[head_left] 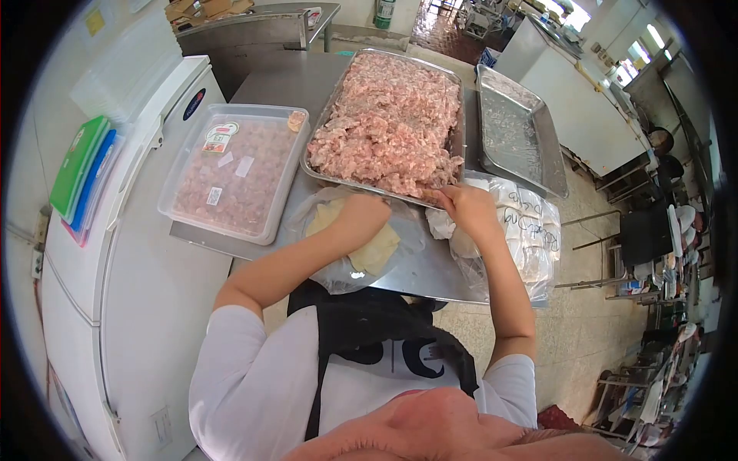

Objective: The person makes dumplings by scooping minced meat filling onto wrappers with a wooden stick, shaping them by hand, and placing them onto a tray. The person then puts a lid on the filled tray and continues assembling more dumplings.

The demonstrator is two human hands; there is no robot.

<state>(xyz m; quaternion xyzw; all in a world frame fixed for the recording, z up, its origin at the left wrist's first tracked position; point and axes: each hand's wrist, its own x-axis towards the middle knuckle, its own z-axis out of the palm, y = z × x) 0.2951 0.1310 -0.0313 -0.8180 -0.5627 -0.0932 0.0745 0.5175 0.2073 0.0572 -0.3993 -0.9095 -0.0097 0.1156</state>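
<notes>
A deep metal tray (306,157) heaped with pink ground meat (392,115) stands on the table in front of me. My right hand (467,209) is at the tray's near right corner, its fingers drawn together beside the meat; what they grip is hidden. Below the tray's near edge, pale yellow dough wrappers (377,253) lie on a clear plastic bag (411,230). Above these wrappers is my left hand (361,220), its fingers curled and turned away, so anything within them is out of sight.
A lidded clear plastic box (270,223) of pinkish pieces sits at left beside a white freezer (146,307). On the right are a bag of white wrapped packs (530,230) with handwriting and a meat-smeared metal tray (511,127). The steel table's (430,280) front edge is near my apron.
</notes>
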